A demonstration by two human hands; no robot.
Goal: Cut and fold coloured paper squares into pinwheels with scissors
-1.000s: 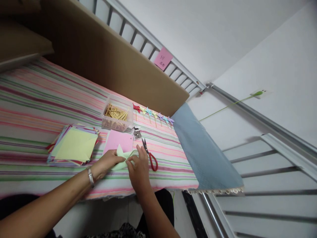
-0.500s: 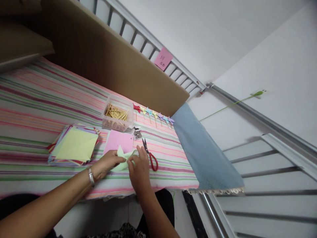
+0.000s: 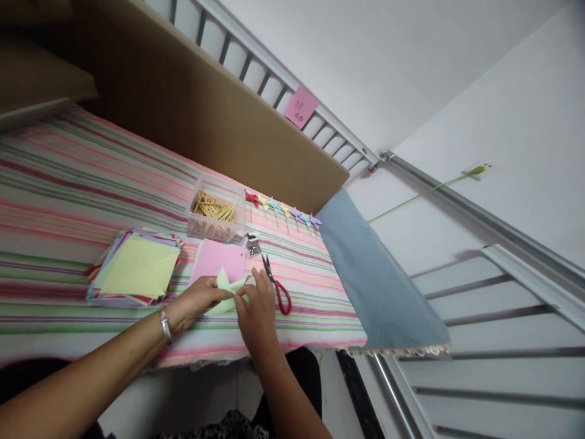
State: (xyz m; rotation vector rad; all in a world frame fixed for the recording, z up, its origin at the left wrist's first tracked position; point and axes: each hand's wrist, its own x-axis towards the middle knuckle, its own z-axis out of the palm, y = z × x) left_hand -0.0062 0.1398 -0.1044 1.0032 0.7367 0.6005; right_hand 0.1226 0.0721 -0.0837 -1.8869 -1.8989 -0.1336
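Between my two hands is a light green paper pinwheel (image 3: 223,281), its blades bent in towards the middle. My left hand (image 3: 196,302), with a silver bracelet at the wrist, pinches its left side. On the right side, my right hand (image 3: 258,311) pinches the paper near the centre with thumb and forefinger, and partly hides it. Beyond the pinwheel lies a pink paper sheet (image 3: 219,259) with small dark marks. Red-handled scissors (image 3: 282,296) lie just right of my right hand, blades pointing away. A small bag of dark bits (image 3: 251,245) sits past the scissors.
A stack of coloured paper squares (image 3: 137,265) lies at left. Behind the pink sheet stands a clear plastic box (image 3: 196,228) of thin wooden sticks. Several finished pinwheels on sticks (image 3: 286,211) form a row by the brown board (image 3: 219,128). A striped cloth (image 3: 59,244) covers the surface.
Both hands keep their pinch on the green paper almost unmoved. The view has shifted very slightly; nothing else visibly differs.
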